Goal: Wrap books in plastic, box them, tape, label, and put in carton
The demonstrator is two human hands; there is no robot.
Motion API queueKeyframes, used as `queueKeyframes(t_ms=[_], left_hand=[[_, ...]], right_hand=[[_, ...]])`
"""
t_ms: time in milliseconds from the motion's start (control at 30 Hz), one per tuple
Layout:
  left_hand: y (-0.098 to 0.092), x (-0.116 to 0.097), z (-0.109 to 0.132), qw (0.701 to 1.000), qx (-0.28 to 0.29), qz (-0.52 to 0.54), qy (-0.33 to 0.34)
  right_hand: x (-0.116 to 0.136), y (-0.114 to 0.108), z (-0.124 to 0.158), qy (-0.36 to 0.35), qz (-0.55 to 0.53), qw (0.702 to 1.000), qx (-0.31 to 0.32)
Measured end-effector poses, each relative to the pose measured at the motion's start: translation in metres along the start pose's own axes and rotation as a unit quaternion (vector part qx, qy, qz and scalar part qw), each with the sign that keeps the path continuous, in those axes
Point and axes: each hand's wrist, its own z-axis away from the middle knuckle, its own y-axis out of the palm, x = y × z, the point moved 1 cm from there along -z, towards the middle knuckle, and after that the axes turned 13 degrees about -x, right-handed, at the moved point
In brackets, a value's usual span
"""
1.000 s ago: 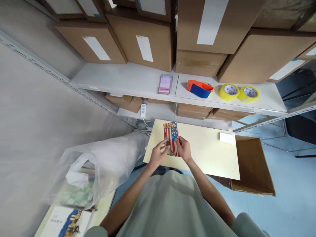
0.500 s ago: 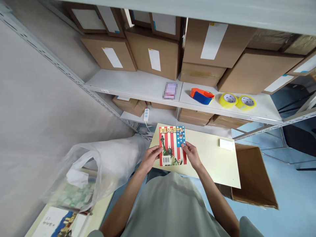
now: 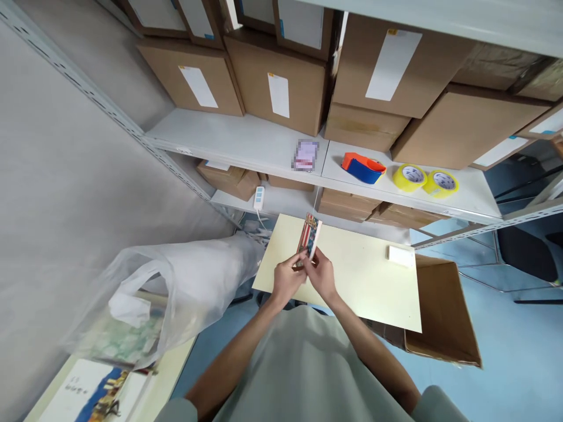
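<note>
A book with a red-and-white striped, flag-patterned cover is held edge-on above the pale yellow table, so mostly its spine and page edge show. My left hand and my right hand are both closed on its lower end, close together, fingers wrapped round it. A small white block lies on the table's far right corner.
A shelf behind the table carries an orange-and-blue tape dispenser, two yellow tape rolls and cardboard boxes. An open carton stands right of the table. At left, a clear plastic bag and books.
The book showed its full cover half a second ago; it is now turned edge-on, and my hands have moved closer together at its lower end.
</note>
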Motion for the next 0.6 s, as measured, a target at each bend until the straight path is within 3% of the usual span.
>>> queueKeyframes(t_ms=[100,200,267,300,433,600], left_hand=[[-0.007,0.014,-0.004,0.998,0.067,0.008,0.0],[-0.031,0.028,-0.022,1.0,0.005,-0.01,-0.012],[-0.048,0.035,-0.035,0.997,-0.037,-0.001,-0.066],[-0.054,0.036,-0.04,0.995,-0.026,0.019,-0.099],[-0.063,0.027,-0.046,0.976,0.07,0.104,-0.176],[-0.062,0.004,-0.04,0.976,0.071,0.117,-0.167]], right_hand=[[-0.013,-0.012,-0.016,0.042,-0.055,0.998,-0.003],[-0.02,-0.025,-0.026,0.1,-0.142,0.984,0.042],[-0.021,-0.032,-0.026,0.15,-0.181,0.969,0.081],[-0.02,-0.034,-0.024,0.168,-0.193,0.962,0.099],[-0.02,-0.038,-0.017,0.178,-0.209,0.951,0.14],[-0.019,-0.041,-0.021,0.15,-0.19,0.958,0.153]])
